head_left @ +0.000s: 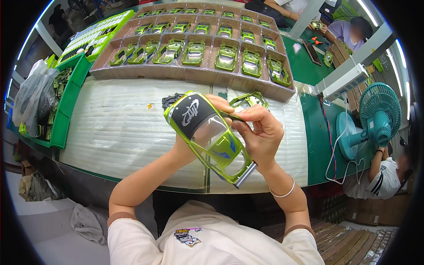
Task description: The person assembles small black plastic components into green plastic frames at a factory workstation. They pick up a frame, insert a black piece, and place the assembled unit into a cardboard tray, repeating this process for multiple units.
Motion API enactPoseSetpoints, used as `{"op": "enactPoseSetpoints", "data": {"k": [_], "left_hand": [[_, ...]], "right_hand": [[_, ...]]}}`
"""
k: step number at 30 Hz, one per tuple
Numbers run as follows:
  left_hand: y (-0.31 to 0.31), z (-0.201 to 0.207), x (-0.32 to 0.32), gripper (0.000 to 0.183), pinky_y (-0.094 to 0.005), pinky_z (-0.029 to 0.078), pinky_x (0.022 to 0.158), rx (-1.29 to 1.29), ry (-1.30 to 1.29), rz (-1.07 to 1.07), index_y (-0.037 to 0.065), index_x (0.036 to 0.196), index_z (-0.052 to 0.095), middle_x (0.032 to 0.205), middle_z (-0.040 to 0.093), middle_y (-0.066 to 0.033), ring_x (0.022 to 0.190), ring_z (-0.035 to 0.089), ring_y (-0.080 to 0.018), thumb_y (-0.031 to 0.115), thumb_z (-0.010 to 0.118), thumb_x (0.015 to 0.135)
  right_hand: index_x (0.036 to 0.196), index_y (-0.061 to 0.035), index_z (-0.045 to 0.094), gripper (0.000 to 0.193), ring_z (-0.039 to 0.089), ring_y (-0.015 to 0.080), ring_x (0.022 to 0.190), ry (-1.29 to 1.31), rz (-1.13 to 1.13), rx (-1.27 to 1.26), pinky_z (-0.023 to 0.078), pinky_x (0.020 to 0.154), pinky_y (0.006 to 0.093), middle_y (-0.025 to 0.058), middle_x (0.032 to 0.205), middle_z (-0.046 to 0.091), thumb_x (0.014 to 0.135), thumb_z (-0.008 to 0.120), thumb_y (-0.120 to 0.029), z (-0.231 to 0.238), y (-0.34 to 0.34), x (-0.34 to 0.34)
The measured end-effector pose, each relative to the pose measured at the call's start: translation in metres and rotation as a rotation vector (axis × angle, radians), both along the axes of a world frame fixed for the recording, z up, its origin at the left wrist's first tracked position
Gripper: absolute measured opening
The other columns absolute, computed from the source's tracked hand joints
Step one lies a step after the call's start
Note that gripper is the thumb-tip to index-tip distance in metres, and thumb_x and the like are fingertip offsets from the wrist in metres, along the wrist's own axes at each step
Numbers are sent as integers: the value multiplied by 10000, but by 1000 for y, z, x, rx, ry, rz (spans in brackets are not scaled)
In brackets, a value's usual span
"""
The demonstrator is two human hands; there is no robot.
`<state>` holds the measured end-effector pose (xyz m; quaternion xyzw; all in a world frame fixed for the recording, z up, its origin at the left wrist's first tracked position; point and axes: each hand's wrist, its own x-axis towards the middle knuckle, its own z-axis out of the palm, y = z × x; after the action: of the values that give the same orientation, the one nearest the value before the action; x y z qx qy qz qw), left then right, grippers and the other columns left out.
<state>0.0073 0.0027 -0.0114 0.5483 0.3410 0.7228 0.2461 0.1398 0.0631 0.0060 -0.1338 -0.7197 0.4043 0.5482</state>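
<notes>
A green toy car body shell (223, 152) with a black hood and clear windows is held tilted above the foam-covered bench. My left hand (183, 149) is closed around it from below and the far side, its palm partly hidden by the shell. My right hand (263, 140) pinches a small dark piece (234, 117) against the shell's right side; its exact kind is hard to make out. At the shell's near end sits a grey, rod-like part (245, 175). Just beyond my right hand another green shell (250, 100) lies on the foam. Small black pieces (171, 101) lie beyond my left hand.
A partitioned cardboard tray (190, 72) of green car shells spans the far side. On the left stands a green crate (66, 115) with green parts and plastic bags. A teal fan (380, 117), power strip (349, 84) and cables are at right. Other people sit nearby.
</notes>
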Motion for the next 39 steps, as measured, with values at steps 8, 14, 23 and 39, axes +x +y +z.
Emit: {"op": "enactPoseSetpoints", "data": {"k": [8,14,23,39], "left_hand": [[-7,9,-6,127,-263,477,716,-63,87,0,-1,895,606,925,617,-98,827,589,-146,65,629,789],[1,7,-6,110,-315,450,766,58,84,-20,28,866,605,865,607,-84,842,571,-204,69,632,768],[2,2,-12,118,-342,435,820,49,145,-48,34,874,624,890,630,-78,881,561,-200,105,626,779],[-3,33,-25,255,-238,488,685,-575,-14,30,-23,972,643,811,660,-67,716,594,-90,41,702,732]], "right_hand": [[815,11,638,194,590,122,683,39,108,-171,464,619,230,74,747,638,653,727,67,3,-2,0],[789,-17,637,220,632,185,679,30,-2,101,500,625,263,101,740,650,614,753,50,8,-3,1],[766,-16,651,189,624,180,618,-48,2,123,490,596,248,107,724,645,622,747,60,11,-5,8],[1291,0,374,697,520,188,1032,-326,518,-649,451,846,319,103,1169,498,732,730,-219,17,8,5]]}}
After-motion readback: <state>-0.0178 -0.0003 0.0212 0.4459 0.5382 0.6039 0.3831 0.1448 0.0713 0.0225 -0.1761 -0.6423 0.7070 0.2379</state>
